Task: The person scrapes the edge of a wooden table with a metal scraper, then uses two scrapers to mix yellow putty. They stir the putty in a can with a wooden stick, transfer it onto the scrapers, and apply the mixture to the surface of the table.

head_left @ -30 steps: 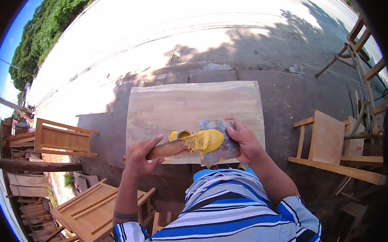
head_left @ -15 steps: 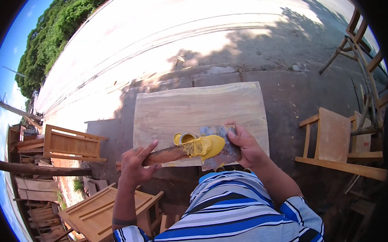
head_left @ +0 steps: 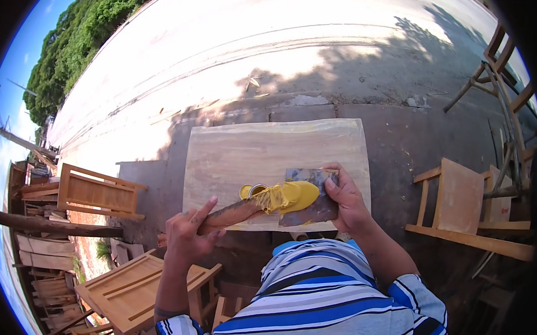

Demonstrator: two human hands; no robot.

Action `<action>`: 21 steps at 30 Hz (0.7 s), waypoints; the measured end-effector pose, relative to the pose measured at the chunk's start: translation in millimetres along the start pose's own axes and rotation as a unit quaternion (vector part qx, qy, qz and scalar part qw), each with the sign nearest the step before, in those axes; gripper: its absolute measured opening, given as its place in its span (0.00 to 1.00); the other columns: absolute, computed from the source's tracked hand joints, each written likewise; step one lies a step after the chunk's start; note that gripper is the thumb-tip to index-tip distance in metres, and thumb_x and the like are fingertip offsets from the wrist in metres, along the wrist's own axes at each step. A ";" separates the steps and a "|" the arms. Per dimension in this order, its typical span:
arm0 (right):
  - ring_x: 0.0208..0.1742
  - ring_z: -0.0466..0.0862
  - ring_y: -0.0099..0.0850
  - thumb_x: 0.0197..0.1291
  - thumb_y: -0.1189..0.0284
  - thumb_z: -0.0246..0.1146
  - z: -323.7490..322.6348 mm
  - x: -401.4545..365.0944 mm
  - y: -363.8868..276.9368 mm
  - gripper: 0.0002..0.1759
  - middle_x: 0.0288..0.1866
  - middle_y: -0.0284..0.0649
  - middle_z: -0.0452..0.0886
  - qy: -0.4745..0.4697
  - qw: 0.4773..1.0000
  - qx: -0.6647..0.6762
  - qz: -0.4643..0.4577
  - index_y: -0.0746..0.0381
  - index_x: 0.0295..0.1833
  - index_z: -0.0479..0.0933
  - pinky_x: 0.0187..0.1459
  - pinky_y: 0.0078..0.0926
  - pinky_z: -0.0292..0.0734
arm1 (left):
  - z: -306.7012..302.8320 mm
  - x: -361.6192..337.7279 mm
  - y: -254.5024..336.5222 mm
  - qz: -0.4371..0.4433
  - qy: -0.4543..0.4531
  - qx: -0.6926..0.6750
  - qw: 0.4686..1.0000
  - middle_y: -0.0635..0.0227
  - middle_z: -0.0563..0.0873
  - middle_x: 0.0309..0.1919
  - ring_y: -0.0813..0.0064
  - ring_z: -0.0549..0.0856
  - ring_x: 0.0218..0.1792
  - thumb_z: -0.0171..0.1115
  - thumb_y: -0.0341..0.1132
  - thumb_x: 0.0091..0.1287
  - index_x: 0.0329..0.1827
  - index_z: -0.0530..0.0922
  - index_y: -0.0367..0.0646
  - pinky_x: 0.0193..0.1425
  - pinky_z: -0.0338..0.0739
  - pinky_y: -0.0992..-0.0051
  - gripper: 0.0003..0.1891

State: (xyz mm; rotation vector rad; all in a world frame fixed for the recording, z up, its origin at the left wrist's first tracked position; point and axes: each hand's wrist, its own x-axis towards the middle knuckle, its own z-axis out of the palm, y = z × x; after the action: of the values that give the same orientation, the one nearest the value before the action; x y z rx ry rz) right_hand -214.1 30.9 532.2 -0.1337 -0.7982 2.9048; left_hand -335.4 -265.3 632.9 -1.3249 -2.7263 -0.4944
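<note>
My left hand [head_left: 191, 229] is closed round the near end of a long wooden strip [head_left: 233, 215], its index finger pointing along it. Thick yellow paste [head_left: 300, 194] coats the strip's far end. In my right hand [head_left: 349, 201] is a flat, stained grey scraper plate [head_left: 323, 215], thumb on top. The plate lies against the pasted end, and paste covers part of its face. Just beyond the strip, an open tin [head_left: 257, 190] with yellow on its rim stands on a pale wooden panel [head_left: 275, 150]. A yellow-smeared lid [head_left: 244, 191] sits beside it.
Wooden chair frames [head_left: 459, 197] stand to the right. At left are a wooden panelled frame [head_left: 99, 191] and another panelled piece [head_left: 143, 288] nearer me. Stacked planks [head_left: 49, 260] lie farther left. Beyond the panel runs a sunlit paved road [head_left: 225, 52].
The scraper plate has turned squarer and shifted slightly right and up against the strip. The yellow paste now reaches a little farther right. My left hand keeps its hold.
</note>
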 end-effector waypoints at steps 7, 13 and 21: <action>0.55 0.82 0.31 0.75 0.70 0.54 1.8 -0.7 -1.3 0.16 0.56 0.44 0.76 0.029 0.999 0.016 -0.003 0.59 0.64 0.62 0.56 0.34 0.84 | 7.6 -4.8 -10.3 -0.039 0.011 0.012 0.999 0.64 0.84 0.28 0.63 0.83 0.26 0.78 0.40 0.48 0.65 0.80 0.52 0.35 0.79 0.66 0.35; 0.57 0.82 0.34 0.76 0.70 0.52 -0.7 2.3 2.1 0.16 0.58 0.46 0.76 0.059 0.997 0.036 0.044 0.61 0.65 0.61 0.58 0.37 0.84 | 25.0 -5.8 -12.3 0.030 0.129 -0.113 0.985 0.64 0.81 0.27 0.70 0.81 0.27 0.78 0.29 0.48 0.62 0.81 0.42 0.34 0.77 0.71 0.33; 0.56 0.83 0.34 0.77 0.69 0.50 3.3 5.4 1.9 0.18 0.58 0.47 0.75 0.105 0.990 -0.013 0.090 0.63 0.66 0.62 0.56 0.36 0.85 | 58.3 -15.2 -27.4 0.080 0.167 0.002 0.983 0.71 0.82 0.27 0.71 0.80 0.26 0.80 0.30 0.46 0.60 0.83 0.50 0.32 0.74 0.70 0.33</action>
State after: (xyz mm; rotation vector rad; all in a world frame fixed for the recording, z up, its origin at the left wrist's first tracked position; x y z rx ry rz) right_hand -220.0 28.4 533.7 -0.5307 -0.8258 2.9773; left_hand -342.7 -274.2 567.7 -1.3088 -2.3297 -0.6325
